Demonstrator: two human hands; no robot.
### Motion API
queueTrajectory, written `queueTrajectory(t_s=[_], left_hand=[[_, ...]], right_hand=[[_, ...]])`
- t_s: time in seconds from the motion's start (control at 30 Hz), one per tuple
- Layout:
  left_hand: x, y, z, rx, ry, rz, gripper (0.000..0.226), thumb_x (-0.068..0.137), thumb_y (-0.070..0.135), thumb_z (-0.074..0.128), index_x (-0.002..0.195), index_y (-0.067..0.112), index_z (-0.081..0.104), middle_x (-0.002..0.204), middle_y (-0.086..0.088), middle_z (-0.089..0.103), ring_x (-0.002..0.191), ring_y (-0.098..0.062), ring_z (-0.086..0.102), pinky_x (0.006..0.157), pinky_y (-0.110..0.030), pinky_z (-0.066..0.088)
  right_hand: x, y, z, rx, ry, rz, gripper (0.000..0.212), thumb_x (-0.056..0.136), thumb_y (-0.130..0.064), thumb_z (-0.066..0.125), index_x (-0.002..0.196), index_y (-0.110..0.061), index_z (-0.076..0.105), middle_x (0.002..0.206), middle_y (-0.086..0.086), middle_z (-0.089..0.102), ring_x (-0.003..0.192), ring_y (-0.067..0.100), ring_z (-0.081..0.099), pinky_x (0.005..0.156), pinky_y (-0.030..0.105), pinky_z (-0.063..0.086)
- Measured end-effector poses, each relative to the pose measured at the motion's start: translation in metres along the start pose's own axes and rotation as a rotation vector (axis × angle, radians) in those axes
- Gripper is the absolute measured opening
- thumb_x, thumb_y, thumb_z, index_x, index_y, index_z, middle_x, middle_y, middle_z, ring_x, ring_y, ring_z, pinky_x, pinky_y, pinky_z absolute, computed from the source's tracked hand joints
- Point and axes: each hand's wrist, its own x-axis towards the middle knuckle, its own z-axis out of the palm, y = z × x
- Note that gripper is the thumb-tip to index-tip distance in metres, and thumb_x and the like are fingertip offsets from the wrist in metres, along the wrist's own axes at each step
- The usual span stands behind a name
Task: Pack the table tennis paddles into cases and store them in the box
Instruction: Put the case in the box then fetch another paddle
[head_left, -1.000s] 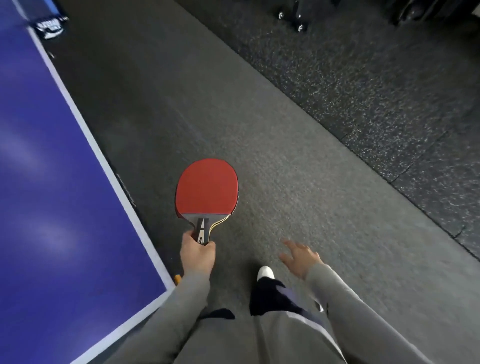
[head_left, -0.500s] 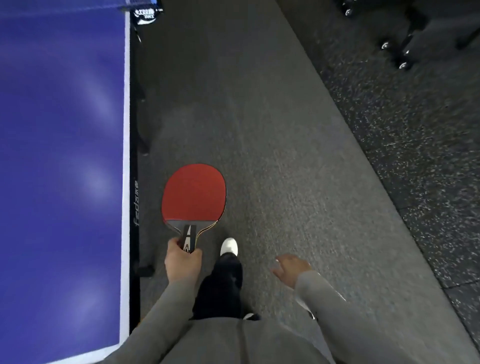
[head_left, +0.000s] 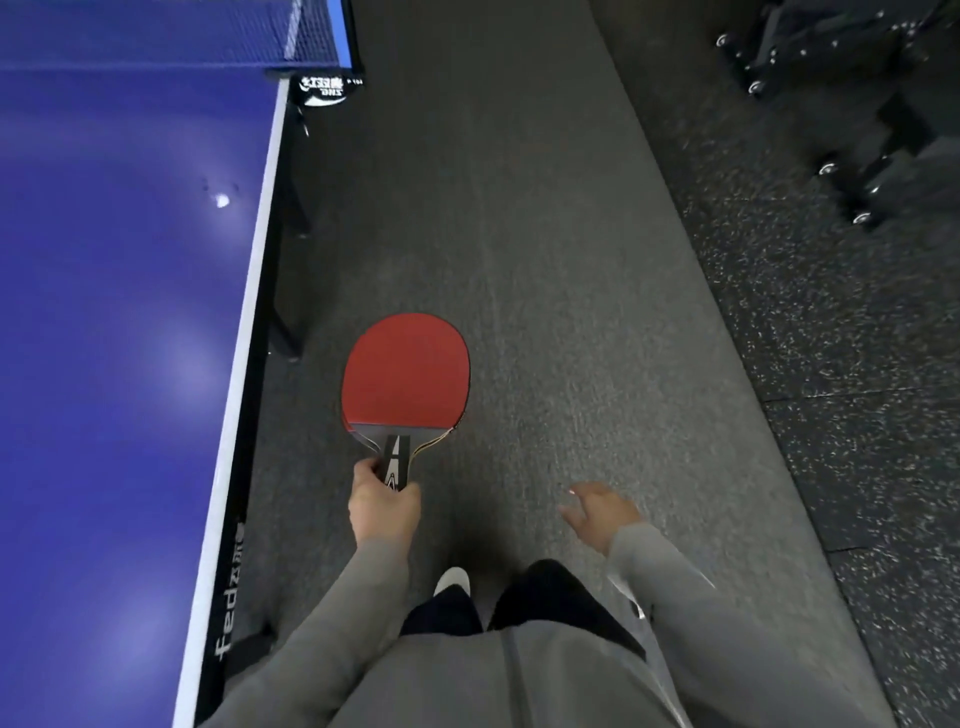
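A table tennis paddle (head_left: 406, 371) with a red rubber face and a black handle points forward over the grey floor. It looks like a second paddle lies stacked under it, its red edge showing at the lower left. My left hand (head_left: 383, 506) is closed around the handle. My right hand (head_left: 597, 512) hangs free to the right at hip height, fingers apart and holding nothing. No case and no box are in view.
The blue table tennis table (head_left: 114, 312) runs along my left, its net (head_left: 171, 31) and net post clamp (head_left: 324, 89) at the far end. A grey floor strip (head_left: 519, 260) leads ahead. Black wheeled equipment (head_left: 852, 104) stands at the far right on speckled mats.
I have walked forward alongside the table; the view has turned so its edge runs straight ahead and the net has come into sight. The paddle stays in my left hand.
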Motion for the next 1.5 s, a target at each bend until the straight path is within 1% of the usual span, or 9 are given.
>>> queueTrajectory(t_s=[0.2,0.33,0.47,0.7,0.9,1.03,1.2,1.33,1.5], left_hand=[[0.055,0.063,0.038,0.005,0.064,-0.037,0.047,0.078,0.006,0.059,0.123,0.013,0.047,0.102,-0.006,0.058,0.093,-0.03,0.059,0.082,-0.041,0.051],[0.088,0.111,0.074,-0.001,0.11,-0.077,0.05,0.079,0.005,0.059,0.127,0.013,0.045,0.1,-0.003,0.056,0.091,-0.028,0.059,0.078,-0.038,0.05],[0.114,0.169,0.114,-0.014,0.154,-0.111,0.049,0.079,0.005,0.058,0.126,0.013,0.046,0.104,-0.006,0.058,0.092,-0.028,0.059,0.08,-0.039,0.051],[0.162,0.263,0.178,-0.017,0.165,-0.076,0.048,0.079,0.006,0.06,0.125,0.011,0.047,0.107,-0.009,0.058,0.096,-0.031,0.058,0.083,-0.041,0.05],[0.223,0.327,0.212,-0.03,0.157,-0.046,0.045,0.078,0.005,0.061,0.122,0.01,0.049,0.105,-0.007,0.058,0.089,-0.023,0.052,0.084,-0.036,0.047],[0.284,0.374,0.232,-0.065,0.139,-0.039,0.044,0.078,0.004,0.061,0.121,0.01,0.049,0.097,-0.001,0.054,0.089,-0.023,0.053,0.084,-0.038,0.048],[0.368,0.445,0.245,-0.068,0.106,-0.031,0.043,0.078,0.004,0.06,0.119,0.01,0.049,0.099,-0.003,0.056,0.09,-0.025,0.055,0.085,-0.04,0.049],[0.42,0.498,0.249,-0.068,0.106,-0.03,0.044,0.078,0.005,0.062,0.12,0.01,0.049,0.104,-0.009,0.058,0.094,-0.03,0.057,0.085,-0.042,0.049],[0.476,0.54,0.253,-0.086,0.144,-0.045,0.047,0.077,0.006,0.062,0.121,0.011,0.048,0.107,-0.008,0.059,0.092,-0.025,0.054,0.085,-0.038,0.048]], right_hand=[[0.09,0.003,-0.079,-0.044,0.0,-0.07,0.049,0.098,-0.043,0.04,0.14,-0.018,0.04,0.145,0.009,0.043,0.133,0.026,0.042,0.108,0.037,0.035],[0.152,0.013,-0.135,-0.05,-0.008,-0.107,0.05,0.098,-0.045,0.04,0.139,-0.017,0.042,0.142,0.009,0.046,0.129,0.029,0.045,0.106,0.039,0.037],[0.206,0.03,-0.194,-0.086,-0.063,-0.158,0.052,0.099,-0.046,0.037,0.143,-0.018,0.037,0.146,0.009,0.041,0.133,0.029,0.042,0.109,0.04,0.034],[0.289,0.051,-0.288,-0.136,-0.063,-0.184,0.054,0.099,-0.048,0.035,0.145,-0.02,0.033,0.151,0.006,0.036,0.137,0.026,0.037,0.109,0.038,0.031],[0.36,0.049,-0.351,-0.171,-0.119,-0.187,0.057,0.099,-0.049,0.034,0.147,-0.019,0.03,0.152,0.005,0.035,0.138,0.025,0.036,0.111,0.039,0.031],[0.416,0.036,-0.395,-0.226,-0.102,-0.167,0.057,0.099,-0.049,0.034,0.145,-0.017,0.031,0.151,0.006,0.036,0.137,0.026,0.037,0.109,0.037,0.032],[0.482,0.01,-0.469,-0.245,-0.095,-0.142,0.059,0.099,-0.051,0.031,0.147,-0.017,0.029,0.153,0.004,0.032,0.137,0.025,0.037,0.109,0.037,0.032],[0.524,-0.019,-0.529,-0.221,-0.034,-0.189,0.057,0.1,-0.048,0.031,0.148,-0.017,0.027,0.154,0.005,0.031,0.139,0.025,0.033,0.111,0.037,0.029],[0.582,-0.057,-0.588,-0.259,-0.008,-0.266,0.057,0.099,-0.048,0.035,0.148,-0.02,0.026,0.153,0.003,0.032,0.138,0.024,0.033,0.11,0.037,0.029]])
